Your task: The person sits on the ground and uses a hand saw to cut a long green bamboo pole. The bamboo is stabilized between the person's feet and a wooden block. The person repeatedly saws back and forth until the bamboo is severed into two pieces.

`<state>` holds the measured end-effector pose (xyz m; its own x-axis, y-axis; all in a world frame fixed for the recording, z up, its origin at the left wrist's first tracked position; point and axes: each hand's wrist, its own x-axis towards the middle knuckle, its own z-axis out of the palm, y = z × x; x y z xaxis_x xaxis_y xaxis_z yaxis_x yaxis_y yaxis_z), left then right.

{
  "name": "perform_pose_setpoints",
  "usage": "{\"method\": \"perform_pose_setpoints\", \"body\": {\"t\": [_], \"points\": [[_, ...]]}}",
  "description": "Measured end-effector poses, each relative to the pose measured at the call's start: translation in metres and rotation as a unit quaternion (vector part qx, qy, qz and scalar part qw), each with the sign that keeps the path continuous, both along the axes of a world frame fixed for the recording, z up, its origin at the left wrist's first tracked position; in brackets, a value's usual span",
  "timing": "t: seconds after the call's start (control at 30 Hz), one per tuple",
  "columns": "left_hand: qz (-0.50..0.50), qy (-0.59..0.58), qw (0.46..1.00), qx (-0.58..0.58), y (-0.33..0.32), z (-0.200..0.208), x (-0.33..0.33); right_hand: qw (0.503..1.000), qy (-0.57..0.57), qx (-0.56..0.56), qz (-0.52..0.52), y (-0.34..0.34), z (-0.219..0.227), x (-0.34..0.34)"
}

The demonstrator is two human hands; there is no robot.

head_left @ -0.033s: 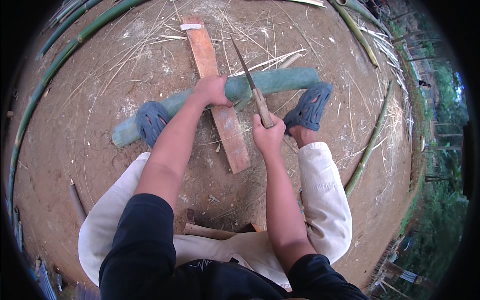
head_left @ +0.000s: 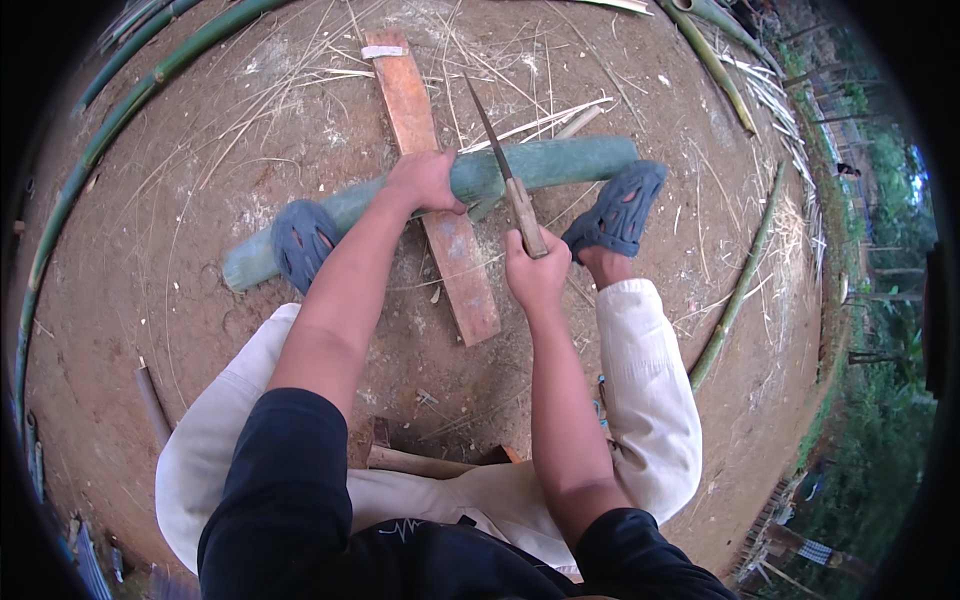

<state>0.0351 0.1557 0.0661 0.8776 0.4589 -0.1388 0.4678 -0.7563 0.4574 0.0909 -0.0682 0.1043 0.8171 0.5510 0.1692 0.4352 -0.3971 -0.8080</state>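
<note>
A thick green bamboo pole [head_left: 565, 162] lies across a flat reddish wooden plank [head_left: 462, 270] on the ground. My left hand [head_left: 425, 182] presses down on the pole where it crosses the plank, fingers wrapped over its top. In my right hand [head_left: 538, 265] is the wooden handle of a long-bladed hand tool [head_left: 523, 213]. Its dark, narrow blade tapers to a point and reaches across the pole, just right of my left hand; whether its edge touches the bamboo I cannot tell. A small green piece [head_left: 487, 207] sticks out beneath the pole there.
My left shoe [head_left: 303, 245] rests on the pole's left part; my right shoe [head_left: 622, 210] is against its right end. Thin bamboo strips [head_left: 545, 122] litter the dirt. Long bamboo poles [head_left: 75, 190] curve along the left, with another green pole [head_left: 742, 285] at right.
My right shoe and knee have shifted very slightly to the left. Both hands and the bamboo pole look almost unmoved.
</note>
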Motion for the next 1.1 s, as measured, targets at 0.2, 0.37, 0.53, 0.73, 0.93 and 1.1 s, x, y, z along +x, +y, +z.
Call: {"method": "perform_pose_setpoints", "body": {"t": [0.2, 0.37, 0.53, 0.73, 0.93, 1.1], "points": [[-0.01, 0.001, 1.0, -0.016, 0.004, -0.002, -0.001, 0.994, 0.051, 0.098, 0.015, -0.017, -0.053, 0.001], [-0.005, 0.009, 1.0, -0.022, -0.002, -0.001, 0.003, 0.988, 0.103, 0.11, 0.032, -0.031, -0.079, 0.007], [-0.009, 0.02, 1.0, -0.017, 0.006, -0.005, 0.002, 0.989, 0.106, 0.103, -0.019, -0.032, -0.051, -0.016], [-0.003, 0.035, 0.999, -0.025, 0.008, -0.003, 0.006, 0.997, 0.059, 0.043, -0.027, -0.123, -0.02, -0.071], [0.001, 0.012, 0.999, -0.041, 0.012, -0.009, 0.002, 0.998, 0.057, -0.019, -0.002, -0.142, 0.023, -0.06], [0.028, -0.011, 0.999, -0.018, 0.007, -0.007, 0.005, 0.999, 0.04, -0.002, -0.009, -0.103, 0.019, -0.038]]}}
